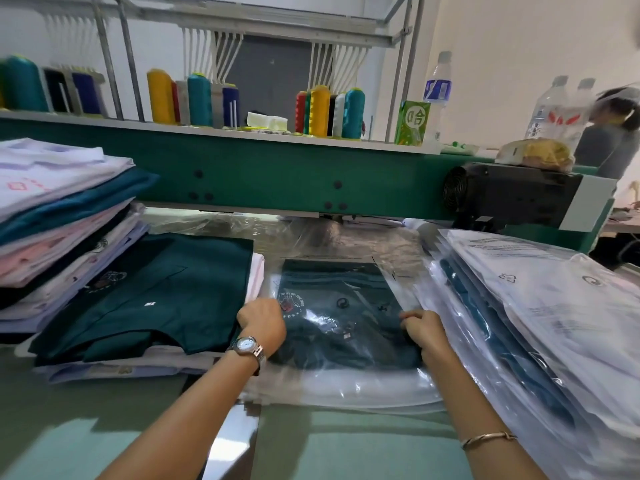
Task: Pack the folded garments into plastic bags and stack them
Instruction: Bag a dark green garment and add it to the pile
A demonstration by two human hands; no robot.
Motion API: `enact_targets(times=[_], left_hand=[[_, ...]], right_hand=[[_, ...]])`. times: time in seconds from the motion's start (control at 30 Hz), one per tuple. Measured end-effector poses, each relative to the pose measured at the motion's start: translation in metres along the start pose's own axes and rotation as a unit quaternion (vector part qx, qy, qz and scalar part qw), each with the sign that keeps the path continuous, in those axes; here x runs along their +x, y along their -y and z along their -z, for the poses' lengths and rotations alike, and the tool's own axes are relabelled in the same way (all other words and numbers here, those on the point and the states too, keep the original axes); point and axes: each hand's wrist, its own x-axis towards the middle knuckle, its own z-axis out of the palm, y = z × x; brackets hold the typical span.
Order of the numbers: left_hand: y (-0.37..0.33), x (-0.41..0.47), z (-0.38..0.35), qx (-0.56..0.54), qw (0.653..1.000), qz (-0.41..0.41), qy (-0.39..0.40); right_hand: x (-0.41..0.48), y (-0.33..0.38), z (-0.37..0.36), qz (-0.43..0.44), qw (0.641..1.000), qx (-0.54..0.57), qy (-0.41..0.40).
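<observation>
A dark teal folded garment [332, 306] lies partly inside a clear plastic bag [349, 247] on the table in front of me. My left hand [261, 322], with a watch on the wrist, grips the garment's left edge with curled fingers. My right hand [420, 329] pinches the bag and garment at the right edge. Left of it another dark teal folded garment [166, 296] tops a low pile. A stack of bagged garments [540, 317] leans at the right.
A tall pile of folded white, pink and teal garments [59, 220] rises at the far left. The green embroidery machine beam [263, 174] spans the back, with thread cones [322, 110] and bottles [438, 84] on top. A black motor housing [512, 195] sits at back right, with a person [609, 129] behind it.
</observation>
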Motion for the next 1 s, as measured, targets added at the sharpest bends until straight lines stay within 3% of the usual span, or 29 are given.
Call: enact_targets(times=[0.13,0.27,0.37,0.6,0.87,1.0], left_hand=[[0.006,0.002,0.005,-0.152,0.988,0.009,0.014],[0.009,0.008,0.017,-0.368,0.930,0.012,-0.017],[0.007,0.006,0.031,-0.452,0.890,-0.020,-0.053],[0.009,-0.008,0.080,-0.507,0.853,-0.026,-0.121],[0.000,-0.037,0.140,-0.596,0.767,-0.073,-0.227],[-0.034,-0.054,0.165,-0.666,0.700,-0.121,-0.229]], right_hand=[[0.003,0.011,0.000,-0.001,0.998,0.061,-0.008],[-0.002,0.021,-0.005,0.045,0.997,0.062,-0.016],[-0.011,0.035,-0.007,0.089,0.994,0.053,-0.028],[-0.038,0.099,0.003,0.193,0.980,0.042,-0.024],[-0.069,0.168,0.064,0.270,0.960,0.060,-0.037],[-0.080,0.179,0.118,0.283,0.953,0.075,-0.076]])
